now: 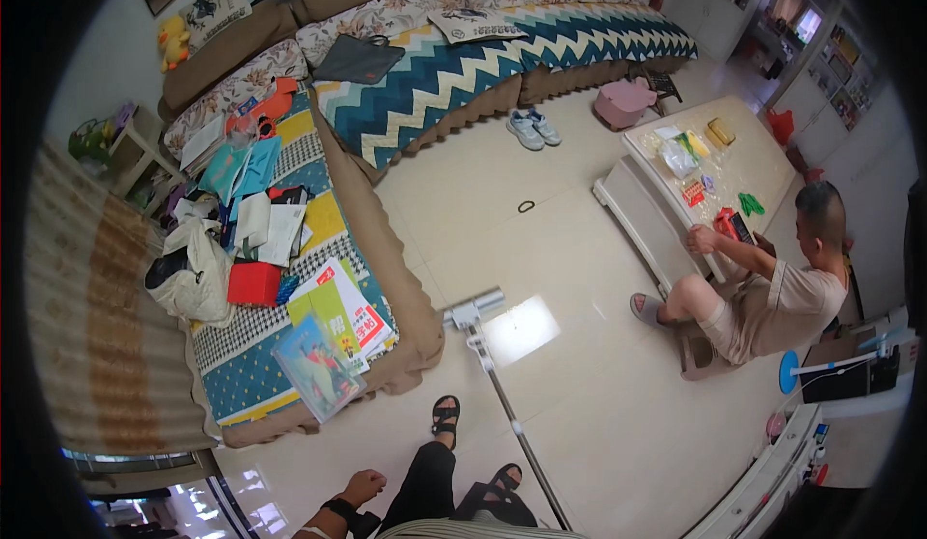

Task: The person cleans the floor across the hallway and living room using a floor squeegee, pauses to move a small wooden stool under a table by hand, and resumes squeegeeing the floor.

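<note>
Looks partway through working the floor-cleaner head [471,309], with dark ring [526,207] ahead unreached; curls left hand [364,487] loosely, apparently empty; cannot tell right hand's grip, unseen.

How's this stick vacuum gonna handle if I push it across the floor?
The stick vacuum should probably slide easily, since the floor looks smooth and shiny. Its long, straight tube seems stiff, unlikely to flex. The wide head lies flat, so it probably won't roll over.
</note>
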